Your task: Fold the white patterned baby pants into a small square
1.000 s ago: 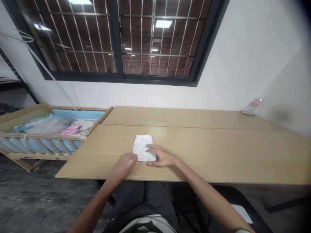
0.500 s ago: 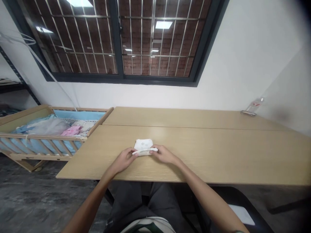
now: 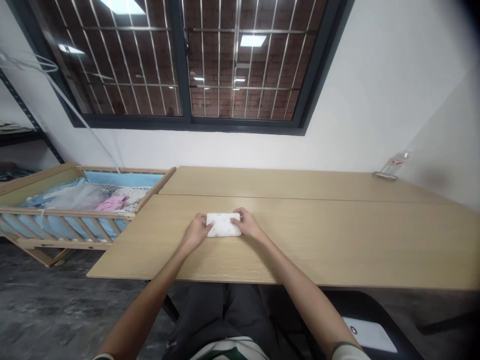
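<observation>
Nearest, a flat white slab (image 3: 369, 334) (perhaps a phone) lies on a dark chair (image 3: 348, 302), probably to be out of the way. Beyond it, a white cloth (image 3: 224, 226), seemingly folded, is on the table (image 3: 330, 245) near its front edge. The left hand (image 3: 195, 234) pinches one side, the right hand (image 3: 249, 224) the other, thumbs on top, a grip that likely holds the layers square. Farther off, a crib (image 3: 155, 192) with clothes stands just beside the table, below a barred window (image 3: 184, 75).

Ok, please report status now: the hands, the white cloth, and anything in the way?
Left hand and right hand pinching opposite ends of folded white cloth. Cloth over wooden table. Clear plastic item at far right, away from hands.
</observation>
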`<state>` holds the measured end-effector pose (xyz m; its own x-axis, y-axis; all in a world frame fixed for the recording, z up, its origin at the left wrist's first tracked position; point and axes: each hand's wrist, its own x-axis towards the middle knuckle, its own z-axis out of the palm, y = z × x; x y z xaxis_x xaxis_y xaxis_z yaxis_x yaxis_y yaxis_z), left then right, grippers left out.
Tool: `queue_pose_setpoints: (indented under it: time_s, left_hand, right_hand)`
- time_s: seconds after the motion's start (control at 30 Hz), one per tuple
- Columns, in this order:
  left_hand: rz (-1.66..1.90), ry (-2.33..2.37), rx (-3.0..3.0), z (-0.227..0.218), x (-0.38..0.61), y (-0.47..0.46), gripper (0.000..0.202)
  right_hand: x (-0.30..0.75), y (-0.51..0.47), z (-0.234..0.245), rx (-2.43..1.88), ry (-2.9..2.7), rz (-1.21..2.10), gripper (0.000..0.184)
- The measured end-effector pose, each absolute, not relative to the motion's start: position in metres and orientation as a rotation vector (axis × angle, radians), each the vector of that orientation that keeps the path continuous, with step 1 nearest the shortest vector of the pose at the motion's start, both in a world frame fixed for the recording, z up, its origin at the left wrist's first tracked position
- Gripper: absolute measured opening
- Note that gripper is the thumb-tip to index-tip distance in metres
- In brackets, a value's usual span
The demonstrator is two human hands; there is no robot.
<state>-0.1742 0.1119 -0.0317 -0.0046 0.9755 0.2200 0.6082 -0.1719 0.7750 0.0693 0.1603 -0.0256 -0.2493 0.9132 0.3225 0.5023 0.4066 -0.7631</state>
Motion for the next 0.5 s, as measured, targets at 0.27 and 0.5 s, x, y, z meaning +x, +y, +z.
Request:
queue_pose_setpoints:
  time_s: [0.27, 0.5]
  left_hand:
    - [0.966, 1.826, 1.914, -0.038, -0.167, 0.113, 0.041]
    - [1.113, 1.745, 2.104, -0.027, -0.144, 0.104, 0.06]
  right_hand:
    - [0.068, 0.177, -0.046, -1.291, -1.835, 0.562, 0.036]
    - [0.057, 0.145, -0.023, -1.074, -2.189, 0.044, 0.034]
